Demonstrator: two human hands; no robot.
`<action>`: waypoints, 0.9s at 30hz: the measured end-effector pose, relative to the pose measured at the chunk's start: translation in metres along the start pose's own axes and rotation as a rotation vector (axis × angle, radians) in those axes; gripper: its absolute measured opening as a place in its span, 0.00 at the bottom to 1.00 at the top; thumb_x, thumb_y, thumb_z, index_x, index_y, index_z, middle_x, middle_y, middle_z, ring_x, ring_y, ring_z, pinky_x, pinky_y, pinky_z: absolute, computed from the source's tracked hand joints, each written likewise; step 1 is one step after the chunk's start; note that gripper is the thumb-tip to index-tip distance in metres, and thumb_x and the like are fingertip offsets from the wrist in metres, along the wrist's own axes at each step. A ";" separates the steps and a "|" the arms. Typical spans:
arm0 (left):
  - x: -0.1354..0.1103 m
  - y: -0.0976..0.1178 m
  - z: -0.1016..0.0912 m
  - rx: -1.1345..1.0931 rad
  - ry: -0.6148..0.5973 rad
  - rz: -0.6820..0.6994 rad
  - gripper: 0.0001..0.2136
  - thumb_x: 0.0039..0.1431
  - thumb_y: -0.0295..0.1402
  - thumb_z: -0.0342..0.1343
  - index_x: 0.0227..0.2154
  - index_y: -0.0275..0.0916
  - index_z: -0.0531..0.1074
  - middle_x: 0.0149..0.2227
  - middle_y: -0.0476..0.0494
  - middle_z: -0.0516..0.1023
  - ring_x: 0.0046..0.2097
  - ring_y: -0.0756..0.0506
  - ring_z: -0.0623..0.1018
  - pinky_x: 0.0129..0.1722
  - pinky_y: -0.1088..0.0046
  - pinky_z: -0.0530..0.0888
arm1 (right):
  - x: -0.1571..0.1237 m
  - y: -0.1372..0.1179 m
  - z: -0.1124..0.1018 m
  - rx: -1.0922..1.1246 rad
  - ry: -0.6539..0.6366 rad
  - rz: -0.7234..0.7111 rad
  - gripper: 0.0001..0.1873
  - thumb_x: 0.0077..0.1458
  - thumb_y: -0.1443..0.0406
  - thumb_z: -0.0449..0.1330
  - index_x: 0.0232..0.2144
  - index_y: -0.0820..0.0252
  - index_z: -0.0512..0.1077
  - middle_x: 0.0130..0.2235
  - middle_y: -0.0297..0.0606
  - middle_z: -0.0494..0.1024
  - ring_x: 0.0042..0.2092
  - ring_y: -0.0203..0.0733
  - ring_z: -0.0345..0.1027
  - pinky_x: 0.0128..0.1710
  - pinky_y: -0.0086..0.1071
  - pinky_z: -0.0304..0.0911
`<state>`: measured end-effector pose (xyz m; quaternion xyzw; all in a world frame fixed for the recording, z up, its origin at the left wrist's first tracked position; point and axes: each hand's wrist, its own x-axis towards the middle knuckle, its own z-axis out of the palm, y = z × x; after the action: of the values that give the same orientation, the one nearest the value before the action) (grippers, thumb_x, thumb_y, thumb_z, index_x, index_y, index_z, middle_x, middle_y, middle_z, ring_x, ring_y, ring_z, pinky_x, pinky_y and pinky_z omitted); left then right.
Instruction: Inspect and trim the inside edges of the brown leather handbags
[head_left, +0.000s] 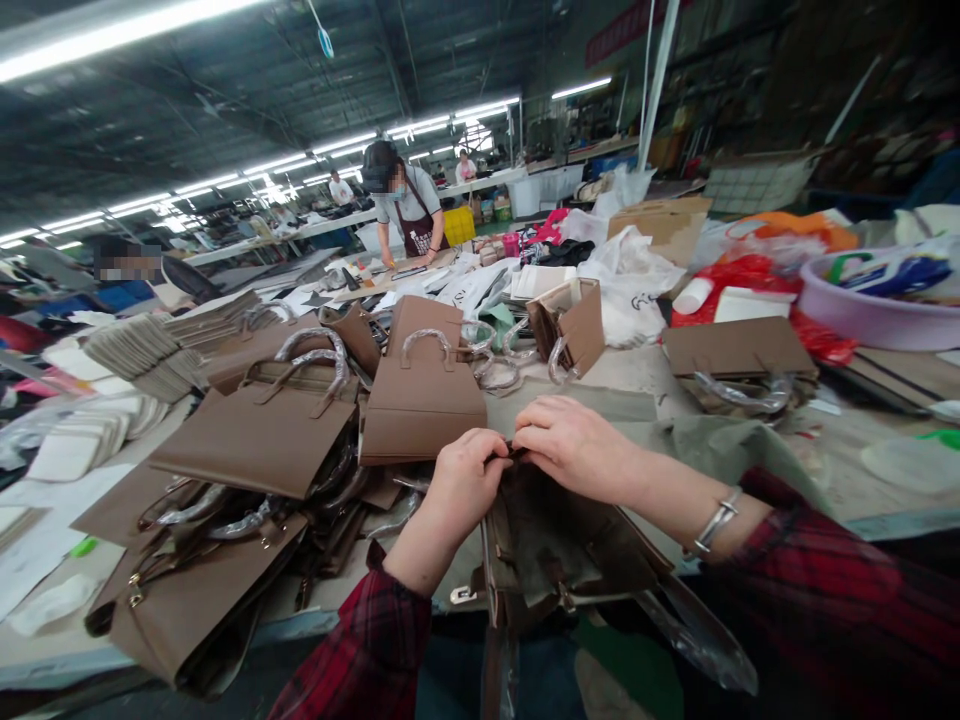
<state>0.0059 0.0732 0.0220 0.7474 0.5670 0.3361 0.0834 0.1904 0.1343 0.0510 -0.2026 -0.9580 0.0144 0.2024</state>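
My left hand (466, 486) and my right hand (574, 443) meet at the top edge of a dark brown leather handbag (555, 545) that stands at the near table edge. Both hands are closed in a pinch on the bag's upper rim, fingertips almost touching. What lies between the fingers is hidden. A silver bracelet (716, 522) sits on my right wrist, and both sleeves are red plaid. A plastic-wrapped handle (694, 630) hangs off the bag's right side.
Brown handbags (255, 440) with wrapped handles are piled to the left, one more (421, 400) straight ahead. Stacks of cut pieces (142, 355) lie far left. A lilac basin (874, 310), red bags and cardboard crowd the right. A person in an apron (409, 215) works at a far table.
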 end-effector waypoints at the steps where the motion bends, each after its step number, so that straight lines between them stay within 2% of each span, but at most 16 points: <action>1: 0.000 0.000 -0.001 0.001 -0.009 -0.041 0.08 0.50 0.21 0.58 0.30 0.40 0.69 0.33 0.49 0.77 0.37 0.48 0.77 0.40 0.71 0.73 | 0.001 -0.001 0.001 0.013 0.007 0.014 0.05 0.54 0.70 0.59 0.34 0.59 0.74 0.39 0.38 0.74 0.42 0.43 0.62 0.45 0.37 0.56; 5: 0.000 0.002 -0.003 -0.034 -0.036 -0.251 0.15 0.48 0.23 0.60 0.39 0.40 0.67 0.34 0.49 0.79 0.36 0.46 0.78 0.38 0.71 0.73 | 0.002 -0.006 0.006 0.069 0.048 0.112 0.02 0.53 0.69 0.61 0.28 0.59 0.74 0.37 0.38 0.74 0.43 0.43 0.61 0.46 0.38 0.56; 7: 0.000 0.004 -0.004 -0.020 -0.045 -0.289 0.15 0.48 0.24 0.60 0.40 0.40 0.68 0.35 0.48 0.80 0.37 0.46 0.79 0.38 0.70 0.73 | 0.003 -0.008 0.008 0.077 0.069 0.142 0.04 0.53 0.68 0.61 0.26 0.59 0.75 0.36 0.38 0.75 0.44 0.44 0.61 0.48 0.39 0.55; 12: 0.002 0.007 -0.004 0.039 -0.077 -0.266 0.06 0.50 0.27 0.61 0.32 0.41 0.76 0.34 0.50 0.81 0.36 0.47 0.78 0.39 0.73 0.72 | 0.001 -0.002 0.009 0.122 0.075 0.066 0.07 0.55 0.70 0.58 0.27 0.58 0.75 0.36 0.36 0.76 0.46 0.44 0.60 0.54 0.46 0.50; 15: 0.003 0.007 -0.003 0.038 -0.095 -0.258 0.05 0.51 0.28 0.61 0.32 0.42 0.78 0.34 0.51 0.82 0.36 0.48 0.79 0.39 0.75 0.71 | -0.001 0.006 0.008 0.184 0.070 -0.020 0.08 0.54 0.73 0.58 0.26 0.59 0.74 0.36 0.36 0.76 0.49 0.45 0.59 0.54 0.43 0.52; 18: 0.003 0.007 -0.002 0.041 -0.098 -0.252 0.06 0.51 0.28 0.61 0.33 0.42 0.78 0.35 0.51 0.82 0.37 0.48 0.79 0.40 0.75 0.71 | -0.004 0.011 0.009 0.202 0.095 -0.020 0.08 0.54 0.73 0.58 0.27 0.59 0.75 0.37 0.36 0.76 0.50 0.45 0.59 0.54 0.44 0.54; 23: 0.004 0.010 0.000 0.056 -0.082 -0.244 0.06 0.52 0.27 0.60 0.33 0.43 0.79 0.34 0.51 0.82 0.37 0.48 0.79 0.39 0.76 0.72 | -0.008 0.012 0.011 0.152 0.124 0.018 0.06 0.52 0.70 0.61 0.30 0.54 0.77 0.38 0.33 0.77 0.52 0.46 0.59 0.60 0.55 0.40; 27: 0.004 0.011 0.000 0.083 -0.082 -0.253 0.07 0.52 0.27 0.60 0.33 0.41 0.79 0.34 0.49 0.82 0.37 0.47 0.80 0.40 0.75 0.72 | -0.008 0.012 0.009 0.128 0.132 -0.030 0.05 0.49 0.70 0.64 0.28 0.54 0.77 0.38 0.33 0.77 0.53 0.47 0.57 0.61 0.56 0.39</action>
<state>0.0151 0.0733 0.0296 0.6858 0.6664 0.2681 0.1173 0.1980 0.1428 0.0388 -0.1754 -0.9427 0.0593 0.2777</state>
